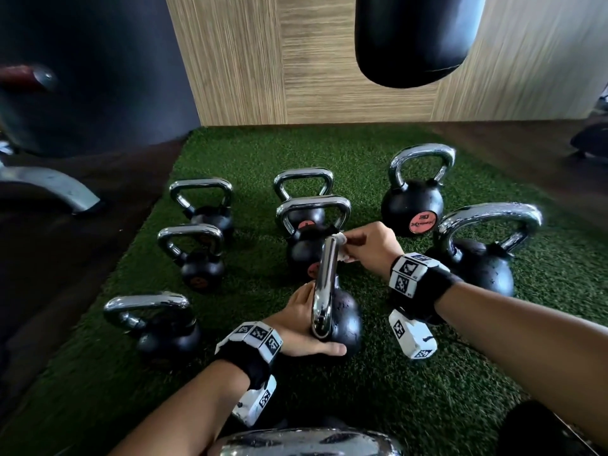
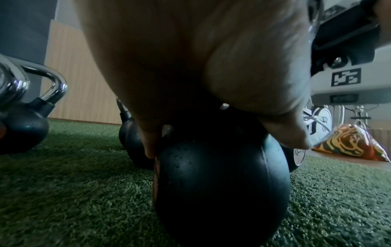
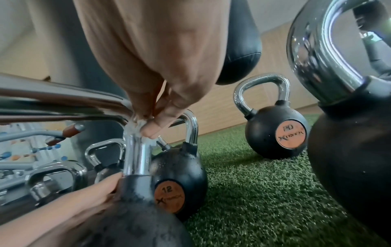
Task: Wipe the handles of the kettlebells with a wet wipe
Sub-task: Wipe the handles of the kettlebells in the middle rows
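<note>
1. Now my left hand [image 1: 304,327] braces the round black kettlebell [image 1: 343,320] on the green artificial turf [image 1: 411,383], thumb along its near side, fingers laid against its far side, fairly straight.
2. My right hand [image 1: 368,246] pinches a small white wet wipe [image 1: 340,240] against the far top corner of that bell's polished chrome handle [image 1: 325,284]; thumb and fingertips [image 3: 154,129] are clamped on the wipe.
3. Just beyond stands a black kettlebell with an orange "12" disc [image 3: 169,199], touching or nearly so; I cannot tell which.
4. Further black chrome-handled kettlebells stand around on the turf.
5. A black punching bag [image 1: 418,37] hangs before the wood-panelled wall [image 1: 316,77].
</note>
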Tool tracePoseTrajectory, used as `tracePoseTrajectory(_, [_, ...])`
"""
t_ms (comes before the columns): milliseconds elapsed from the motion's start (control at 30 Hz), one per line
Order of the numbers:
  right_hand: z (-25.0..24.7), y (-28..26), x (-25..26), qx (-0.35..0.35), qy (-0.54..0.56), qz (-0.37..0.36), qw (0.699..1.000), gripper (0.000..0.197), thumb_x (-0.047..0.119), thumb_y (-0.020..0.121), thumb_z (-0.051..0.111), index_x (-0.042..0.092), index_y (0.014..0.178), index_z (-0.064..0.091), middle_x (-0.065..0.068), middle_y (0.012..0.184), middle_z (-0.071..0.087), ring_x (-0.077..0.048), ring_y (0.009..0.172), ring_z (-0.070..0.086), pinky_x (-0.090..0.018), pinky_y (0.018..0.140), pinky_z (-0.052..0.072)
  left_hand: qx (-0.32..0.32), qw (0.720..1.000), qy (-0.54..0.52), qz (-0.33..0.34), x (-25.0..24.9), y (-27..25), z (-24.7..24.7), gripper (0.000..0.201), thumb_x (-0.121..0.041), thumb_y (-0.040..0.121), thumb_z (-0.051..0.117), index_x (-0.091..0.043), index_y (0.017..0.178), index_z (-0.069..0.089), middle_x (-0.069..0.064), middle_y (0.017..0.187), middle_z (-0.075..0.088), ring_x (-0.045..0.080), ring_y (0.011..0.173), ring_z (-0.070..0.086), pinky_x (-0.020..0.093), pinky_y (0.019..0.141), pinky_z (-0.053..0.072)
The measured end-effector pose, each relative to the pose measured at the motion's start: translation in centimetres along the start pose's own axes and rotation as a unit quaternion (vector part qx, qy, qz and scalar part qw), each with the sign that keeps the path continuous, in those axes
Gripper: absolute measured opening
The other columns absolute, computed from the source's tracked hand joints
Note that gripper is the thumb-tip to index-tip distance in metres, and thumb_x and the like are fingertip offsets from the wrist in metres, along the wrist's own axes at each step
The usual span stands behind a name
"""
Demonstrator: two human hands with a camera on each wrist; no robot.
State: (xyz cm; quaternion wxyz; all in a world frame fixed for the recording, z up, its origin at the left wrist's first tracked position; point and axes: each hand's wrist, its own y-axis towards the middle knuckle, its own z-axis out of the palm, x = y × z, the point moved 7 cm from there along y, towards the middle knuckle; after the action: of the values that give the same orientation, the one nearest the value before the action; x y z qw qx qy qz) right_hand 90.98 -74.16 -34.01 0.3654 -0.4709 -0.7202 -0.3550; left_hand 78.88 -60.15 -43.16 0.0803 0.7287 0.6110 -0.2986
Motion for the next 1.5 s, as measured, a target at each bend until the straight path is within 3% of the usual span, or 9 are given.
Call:
tracePoseTrajectory(100, [-0.7, -1.1, 1.7, -0.029, -0.061, -0.071, 0.995, 0.019, 0.01, 0.081, 0.082, 0.02, 0.098, 0.082, 0.012, 0.079, 0.074, 0.013, 0.06, 0.064, -0.003, 0.061, 0.049, 0.019, 1.0, 0.009, 0.01, 0.1, 0.4, -0.2, 0.127, -0.064, 0.073, 0.082, -0.036, 0.161, -0.006, -0.008, 0.167, -0.003, 0.018, 0.157, -0.003, 0.037, 0.126, 0.005])
tracePoseTrajectory(200, [-0.8, -2.4, 3.1, -0.022, -0.141, -0.139, 0.98, 0.027, 0.01, 0.077, 0.085, 0.018, 0.102, 0.081, 0.005, 0.087, 0.076, 0.003, 0.068, 0.063, -0.001, 0.066, 0.043, 0.017, 1.0, 0.0, 0.013, 0.1, 0.9, -0.7, 0.126, -0.061, 0.071, 0.084, -0.038, 0.159, -0.002, -0.007, 0.165, 0.007, 0.02, 0.155, 0.008, 0.041, 0.129, 0.011])
tracePoseTrajectory(367, [-1.2, -1.7, 4.7, -0.011, -0.157, -0.145, 0.977, 0.027, 0.013, 0.076, 0.086, 0.013, 0.102, 0.081, -0.002, 0.09, 0.078, 0.015, 0.063, 0.05, 0.002, 0.061, 0.039, 0.035, 0.999, 0.022, 0.006, 0.3, 2.1, -1.2, 0.105, -0.063, 0.072, 0.084, -0.035, 0.156, 0.027, 0.0, 0.162, 0.02, 0.026, 0.153, 0.021, 0.049, 0.126, 0.023])
tracePoseTrajectory(567, [-0.2, -4.5, 5.5, 0.019, -0.124, -0.181, 0.976, 0.023, 0.014, 0.072, 0.09, 0.016, 0.094, 0.082, 0.012, 0.08, 0.073, 0.016, 0.065, 0.062, 0.0, 0.063, 0.043, 0.05, 0.999, -0.006, 0.01, 1.1, 2.8, -1.7, 0.103, -0.062, 0.066, 0.086, -0.037, 0.152, 0.035, -0.002, 0.158, 0.028, 0.022, 0.149, 0.029, 0.049, 0.124, 0.029])
tracePoseTrajectory(767, [0.0, -4.6, 3.9, 0.071, 0.093, -0.017, 0.993, 0.023, 0.002, 0.071, 0.088, 0.001, 0.092, 0.078, -0.02, 0.09, 0.077, -0.037, 0.088, 0.075, -0.045, 0.079, 0.063, 0.057, 0.998, -0.01, 0.008, 1.3, 2.9, -1.9, 0.104, -0.061, 0.066, 0.087, -0.042, 0.153, 0.034, -0.005, 0.161, 0.023, 0.021, 0.15, 0.026, 0.049, 0.125, 0.028])
tracePoseTrajectory(900, [1.7, -6.6, 3.7, 0.135, 0.156, -0.021, 0.978, 0.02, 0.001, 0.07, 0.089, 0.016, 0.075, 0.075, -0.015, 0.08, 0.077, -0.022, 0.072, 0.074, -0.032, 0.065, 0.063, 0.081, 0.996, -0.018, 0.024, 1.1, 2.6, -2.0, 0.087, -0.055, 0.072, 0.087, -0.063, 0.142, 0.035, -0.005, 0.165, 0.02, 0.02, 0.152, 0.023, 0.048, 0.126, 0.026])
tracePoseTrajectory(1167, [2.7, -7.5, 2.5, 0.144, 0.105, -0.013, 0.984, 0.027, 0.0, 0.064, 0.091, 0.019, 0.067, 0.072, -0.008, 0.071, 0.076, -0.015, 0.064, 0.072, -0.028, 0.06, 0.06, 0.087, 0.993, 0.028, 0.078, 0.3, 3.0, -1.8, 0.091, -0.049, 0.08, 0.083, -0.038, 0.157, 0.036, -0.001, 0.169, 0.017, 0.023, 0.156, 0.013, 0.048, 0.129, 0.016])
tracePoseTrajectory(1367, [4.2, -8.4, 0.4, 0.089, -0.05, -0.011, 0.995, 0.024, 0.007, 0.064, 0.093, 0.021, 0.066, 0.073, 0.004, 0.064, 0.072, 0.004, 0.054, 0.061, -0.014, 0.055, 0.05, 0.09, 0.99, 0.085, 0.059, 0.7, 3.0, -1.2, 0.081, -0.075, 0.06, 0.06, -0.02, 0.119, 0.07, 0.001, 0.133, 0.06, 0.021, 0.129, 0.051, 0.039, 0.115, 0.039])
tracePoseTrajectory(1500, [4.4, -8.4, 0.4, 0.116, -0.093, -0.021, 0.989, 0.018, 0.011, 0.065, 0.093, 0.014, 0.078, 0.081, 0.009, 0.065, 0.07, 0.009, 0.052, 0.056, -0.01, 0.055, 0.046, 0.072, 0.99, 0.076, 0.099, 0.5, 2.6, -1.0, 0.074, -0.073, 0.063, 0.065, -0.022, 0.116, 0.072, -0.002, 0.129, 0.061, 0.018, 0.124, 0.054, 0.036, 0.113, 0.042])
